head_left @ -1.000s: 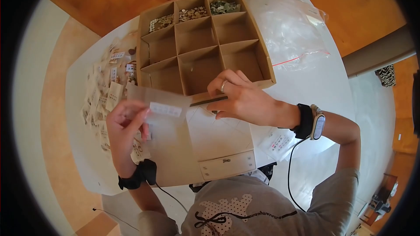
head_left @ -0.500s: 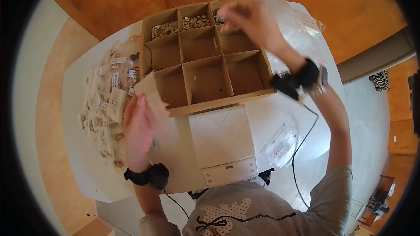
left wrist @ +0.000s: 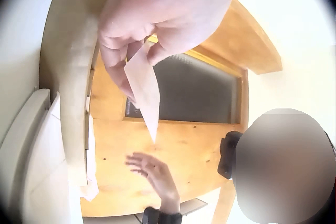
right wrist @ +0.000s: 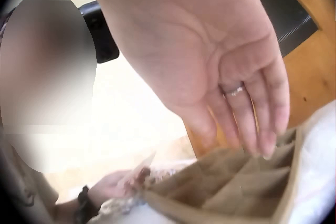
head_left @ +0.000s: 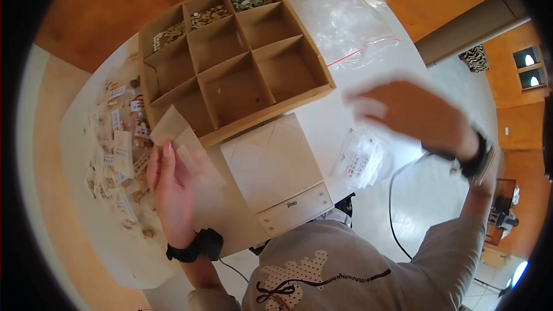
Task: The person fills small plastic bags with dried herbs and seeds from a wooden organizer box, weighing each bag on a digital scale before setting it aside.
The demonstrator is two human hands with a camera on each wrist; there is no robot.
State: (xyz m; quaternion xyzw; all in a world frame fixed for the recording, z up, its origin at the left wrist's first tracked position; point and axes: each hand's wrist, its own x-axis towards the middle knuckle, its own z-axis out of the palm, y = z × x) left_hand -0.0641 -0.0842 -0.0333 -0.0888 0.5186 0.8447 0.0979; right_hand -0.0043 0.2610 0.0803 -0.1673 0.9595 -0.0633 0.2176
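My left hand point(head_left: 171, 187) pinches a small translucent plastic bag point(head_left: 173, 124) near the front left corner of a divided cardboard box point(head_left: 271, 105). In the left wrist view, the bag point(left wrist: 144, 85) hangs point down between thumb and fingers. My right hand point(head_left: 412, 112), blurred in the head view, is over the right side of the table, above and beside a stack of labelled clear bags point(head_left: 362, 158). The right wrist view shows its fingers point(right wrist: 244, 113) stretched out, a ring on one, holding nothing. A flat white scale point(head_left: 271, 161) lies between the hands.
Three back compartments hold dried goods: green leafy bits point(head_left: 250, 1) and small round pieces point(head_left: 208, 16). A pile of filled, labelled packets point(head_left: 121, 150) covers the table's left side. A large clear plastic bag point(head_left: 345, 17) lies behind the box's right side. A cable point(head_left: 390, 207) hangs by my right arm.
My right hand went up over the back right compartment, then came back down to the right of the box. The left hand keeps hold of the bag, now turned more upright.
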